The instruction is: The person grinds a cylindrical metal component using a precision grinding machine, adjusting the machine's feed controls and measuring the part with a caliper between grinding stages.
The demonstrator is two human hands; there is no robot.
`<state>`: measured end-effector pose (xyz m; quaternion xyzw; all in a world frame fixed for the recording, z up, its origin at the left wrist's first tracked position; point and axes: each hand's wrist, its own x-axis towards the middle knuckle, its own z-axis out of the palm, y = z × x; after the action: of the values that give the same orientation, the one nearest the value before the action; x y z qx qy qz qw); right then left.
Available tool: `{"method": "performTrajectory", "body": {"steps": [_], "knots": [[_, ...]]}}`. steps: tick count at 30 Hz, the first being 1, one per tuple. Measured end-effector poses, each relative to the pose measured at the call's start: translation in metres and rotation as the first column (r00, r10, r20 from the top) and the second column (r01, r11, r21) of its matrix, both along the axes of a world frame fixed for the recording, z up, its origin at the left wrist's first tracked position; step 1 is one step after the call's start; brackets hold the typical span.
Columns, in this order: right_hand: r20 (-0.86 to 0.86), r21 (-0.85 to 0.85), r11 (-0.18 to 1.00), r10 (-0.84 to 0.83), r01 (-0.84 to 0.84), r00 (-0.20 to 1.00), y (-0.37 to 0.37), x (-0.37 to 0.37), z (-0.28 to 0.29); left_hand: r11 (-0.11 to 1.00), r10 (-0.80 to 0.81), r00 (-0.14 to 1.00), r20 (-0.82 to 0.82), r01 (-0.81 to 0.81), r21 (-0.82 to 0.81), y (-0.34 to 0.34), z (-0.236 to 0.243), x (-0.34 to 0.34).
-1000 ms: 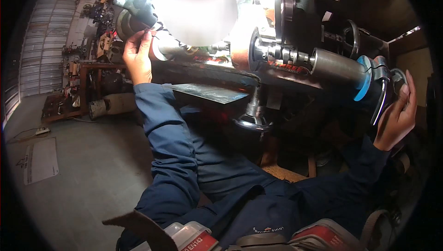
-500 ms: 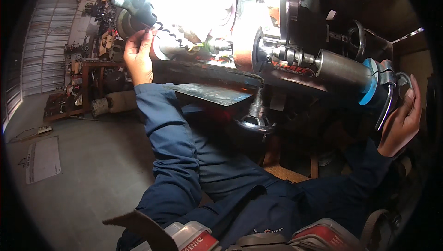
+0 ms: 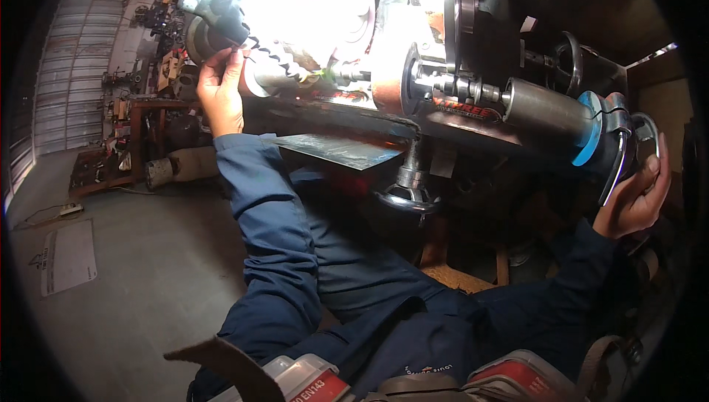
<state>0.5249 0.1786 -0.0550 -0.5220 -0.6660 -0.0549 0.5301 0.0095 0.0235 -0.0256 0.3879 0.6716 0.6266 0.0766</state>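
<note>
At the machine's left end, my left hand (image 3: 221, 95) is closed on the edge of a dark round wheel (image 3: 198, 38), thumb and fingertips pinched by the lit cylinder (image 3: 260, 77). On the far right, my right hand (image 3: 634, 199) grips a metal handwheel (image 3: 648, 127), with the fingers partly hidden behind it. A lobed metal shaft (image 3: 473, 90) lies lengthwise along the machine. To its right come a steel cylinder (image 3: 548, 110), a blue ring (image 3: 588, 130) and a clamp lever (image 3: 614, 165). Strong glare washes out the middle.
A spoked handwheel (image 3: 410, 199) projects at the front, beside a flat metal plate (image 3: 340, 151). Another handwheel (image 3: 572, 62) stands behind at the right. A grey lamp head (image 3: 214, 4) hangs at the upper left. Crowded shelves (image 3: 136, 136) stand left; a clipboard (image 3: 69, 258) lies on the floor.
My right hand has shifted slightly left and down along the right handwheel, and its wrist has moved inward. The left hand keeps its place.
</note>
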Motion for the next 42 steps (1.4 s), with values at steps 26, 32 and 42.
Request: {"method": "performTrajectory", "body": {"steps": [26,32,42], "knots": [[0.178,-0.390,0.921,0.075,0.000,0.981,0.010,0.015,0.027,1.000,0.014,1.000,0.001,-0.014,-0.013,-0.002,0.000,-0.001],[0.298,-0.533,0.838,0.057,0.117,0.953,0.023,0.011,0.045,1.000,-0.021,0.999,0.038,0.020,0.015,-0.004,-0.001,-0.003],[0.411,-0.669,0.735,0.248,0.105,0.877,0.057,0.025,0.051,0.998,-0.055,0.998,0.031,0.055,0.022,-0.008,-0.004,-0.008]]}}
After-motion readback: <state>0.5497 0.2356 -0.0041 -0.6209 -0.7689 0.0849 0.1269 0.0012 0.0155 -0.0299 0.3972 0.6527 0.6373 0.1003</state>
